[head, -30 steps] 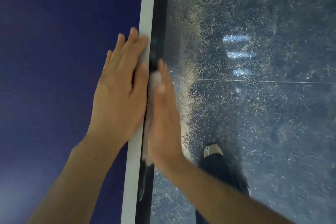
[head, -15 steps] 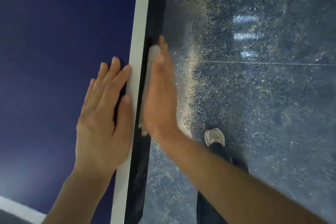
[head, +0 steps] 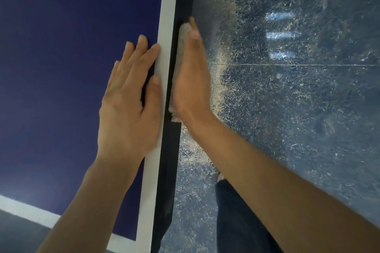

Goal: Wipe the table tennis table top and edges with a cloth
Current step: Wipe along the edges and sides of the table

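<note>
The dark blue table tennis table top (head: 61, 68) fills the left, with a white border line (head: 162, 51) along its right side and a black side edge (head: 176, 80) below that line. My left hand (head: 129, 100) lies flat on the top, fingers straight, fingertips at the white line. My right hand (head: 191, 76) has straight fingers and presses a pale cloth (head: 182, 43) flat against the black side edge. Only the cloth's upper end and a frayed lower corner show past my palm.
A speckled, glossy floor (head: 287, 109) with light reflections lies to the right of the table. My leg in dark trousers (head: 236, 211) stands close to the edge. The table's near corner, with a second white line (head: 26, 211), is at the lower left.
The table's near corner has come into view at the lower left. Both hands keep their flat pose, the right one with the cloth still on the side edge.
</note>
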